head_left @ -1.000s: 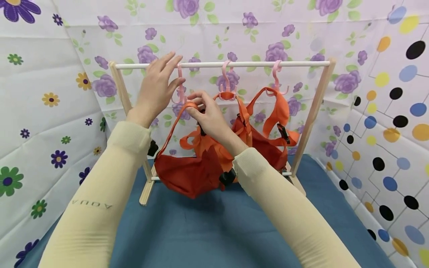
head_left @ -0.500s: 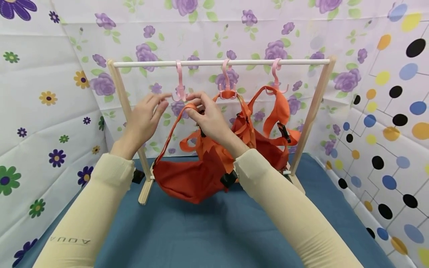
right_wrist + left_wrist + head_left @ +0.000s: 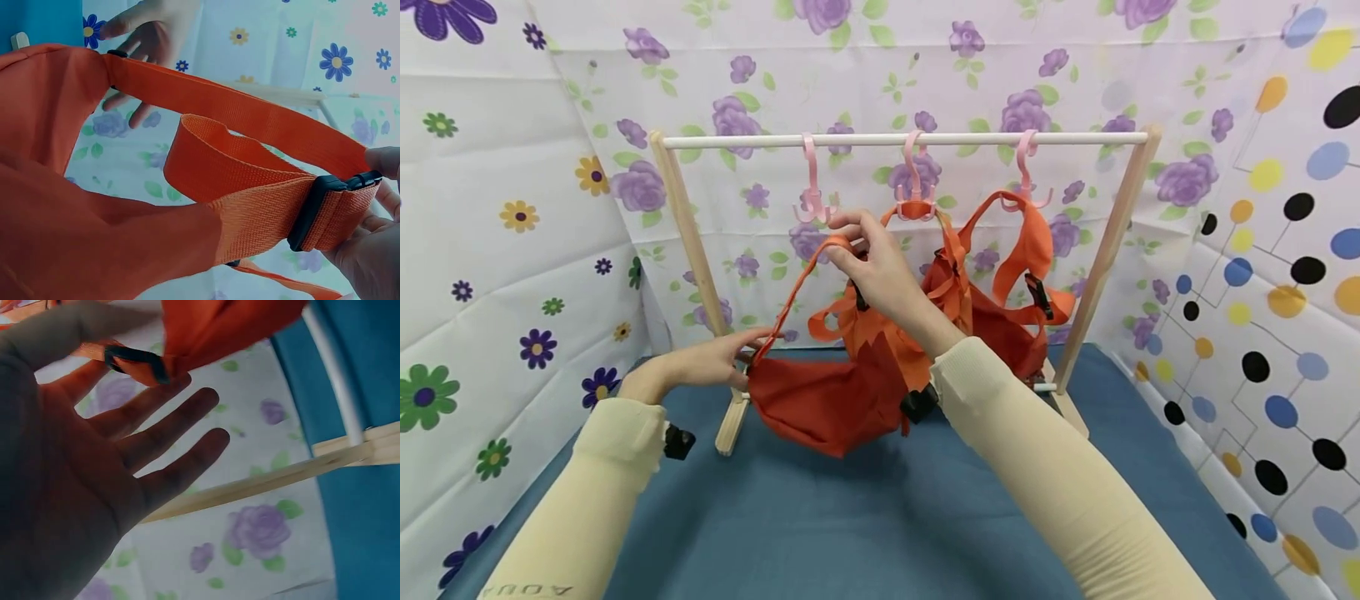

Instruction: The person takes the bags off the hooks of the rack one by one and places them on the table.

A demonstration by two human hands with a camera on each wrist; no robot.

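Note:
My right hand (image 3: 880,271) pinches the top of the orange strap (image 3: 250,115) of a red-orange sling bag (image 3: 823,400), beside a black buckle (image 3: 307,212). The bag hangs tilted below that hand. My left hand (image 3: 700,364) is at the bag's left end, where the strap joins it. In the left wrist view its fingers (image 3: 178,422) are spread and straight under the strap end; whether they touch it, I cannot tell. Just above my right fingertips a pink hook (image 3: 812,179) hangs from the white rod (image 3: 730,142), with no strap on it.
Two more pink hooks, in the middle (image 3: 916,177) and at the right (image 3: 1025,167), carry orange bags (image 3: 1000,325). The rack's wooden legs (image 3: 688,225) stand on a blue cloth (image 3: 820,517). Patterned sheets (image 3: 1262,275) enclose the back and sides.
My left hand has come down from the rod beside the left hook to the bag's left end. My right hand keeps its pinch on the strap in about the same place.

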